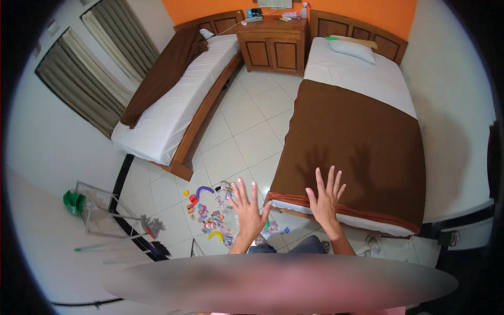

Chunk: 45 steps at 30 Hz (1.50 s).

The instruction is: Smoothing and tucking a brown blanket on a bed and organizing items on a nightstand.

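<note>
Both of my hands are raised with fingers spread and hold nothing. My left hand (249, 210) is in front of me, over a scatter of small colourful toys on the tiled floor, among them a purple curved piece (205, 190), a yellow curved piece (216, 235) and several red pieces (193, 199). My right hand (325, 199) is in view over the foot of the right bed, whose brown blanket (357, 126) carries shadows of hands. Whether either hand touches anything below is not apparent; both look held in the air.
A second bed (157, 126) with a pushed-aside brown blanket stands at the left, below curtained windows. A wooden cabinet (270, 50) with small items on top sits between the beds. A metal rack (97, 210) with a green bag leans near the left wall. Tiled floor (252, 126) runs between the beds.
</note>
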Available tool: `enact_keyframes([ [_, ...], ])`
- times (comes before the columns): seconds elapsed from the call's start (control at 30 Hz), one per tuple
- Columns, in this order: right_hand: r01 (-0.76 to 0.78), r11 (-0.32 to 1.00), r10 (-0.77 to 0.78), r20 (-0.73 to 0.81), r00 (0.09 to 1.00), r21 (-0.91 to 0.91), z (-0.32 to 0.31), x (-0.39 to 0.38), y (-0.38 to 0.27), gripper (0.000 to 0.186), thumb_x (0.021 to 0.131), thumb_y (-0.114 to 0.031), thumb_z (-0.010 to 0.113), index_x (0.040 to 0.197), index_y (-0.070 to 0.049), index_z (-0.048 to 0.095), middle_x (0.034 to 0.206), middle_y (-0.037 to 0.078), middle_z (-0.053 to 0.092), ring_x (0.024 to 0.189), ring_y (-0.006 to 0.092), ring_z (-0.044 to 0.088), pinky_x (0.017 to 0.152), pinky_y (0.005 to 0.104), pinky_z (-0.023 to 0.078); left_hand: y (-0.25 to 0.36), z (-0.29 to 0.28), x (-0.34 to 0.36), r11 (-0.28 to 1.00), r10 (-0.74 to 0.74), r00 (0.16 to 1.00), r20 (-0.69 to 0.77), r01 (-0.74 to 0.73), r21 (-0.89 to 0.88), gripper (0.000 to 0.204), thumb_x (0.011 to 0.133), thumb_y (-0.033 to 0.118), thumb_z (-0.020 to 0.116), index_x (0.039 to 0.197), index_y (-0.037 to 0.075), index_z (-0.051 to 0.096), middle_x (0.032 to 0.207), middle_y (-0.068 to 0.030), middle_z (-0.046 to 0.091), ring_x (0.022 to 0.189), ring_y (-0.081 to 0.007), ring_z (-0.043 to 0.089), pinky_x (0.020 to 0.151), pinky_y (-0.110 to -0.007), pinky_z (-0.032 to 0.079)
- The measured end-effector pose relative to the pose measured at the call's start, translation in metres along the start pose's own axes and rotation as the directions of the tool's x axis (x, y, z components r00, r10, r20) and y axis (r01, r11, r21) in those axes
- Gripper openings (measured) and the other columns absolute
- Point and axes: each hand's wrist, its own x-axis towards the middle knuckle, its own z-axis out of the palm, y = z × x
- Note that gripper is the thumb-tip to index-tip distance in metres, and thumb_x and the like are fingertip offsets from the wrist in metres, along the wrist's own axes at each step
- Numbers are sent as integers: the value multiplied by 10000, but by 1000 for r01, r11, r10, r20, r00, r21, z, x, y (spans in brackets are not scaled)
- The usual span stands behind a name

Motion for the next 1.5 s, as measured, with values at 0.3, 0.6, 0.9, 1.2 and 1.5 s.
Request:
enact_keyframes([
  [0.3,-183,981,186,38,982,-72,59,24,-74,619,905,-418,505,1450,-216,293,1525,193,85,1396,426,27,1037,681,74,-130,-30,58,991,4,994,-113,-19,-129,835,810,207,663,1465,102,156,1520,-232,26,1395,-444,51,1046,-653,99],
  [0.6,-312,938,287,-164,944,-152,120,129,-54,572,915,-399,498,1427,-198,341,1483,240,185,1361,470,134,998,713,132,-195,7,162,966,143,984,-108,-163,-199,767,827,200,633,1449,88,198,1509,-250,62,1389,-454,75,1043,-657,98],
  [0.9,-409,906,393,-142,908,-106,173,301,-69,596,909,-415,497,1434,-200,316,1474,252,190,1345,490,156,980,729,139,-220,37,382,913,317,944,-90,-329,-241,721,835,214,614,1429,45,240,1496,-266,103,1383,-461,91,1034,-664,100],
  [1.2,-400,916,387,-173,906,-45,179,423,-82,602,914,-405,491,1439,-184,295,1468,274,177,1345,491,150,1011,701,106,-212,98,522,862,384,919,86,-324,-389,689,846,184,589,1429,47,248,1502,-218,138,1389,-413,115,1051,-643,90],
  [1.5,-733,680,730,-78,679,-3,243,446,-42,578,913,-461,465,1401,-168,368,1445,277,235,1338,483,193,1003,710,123,-208,206,672,759,562,798,219,-392,-520,635,846,174,596,1405,63,315,1467,-202,225,1357,-395,212,1038,-642,138],
])
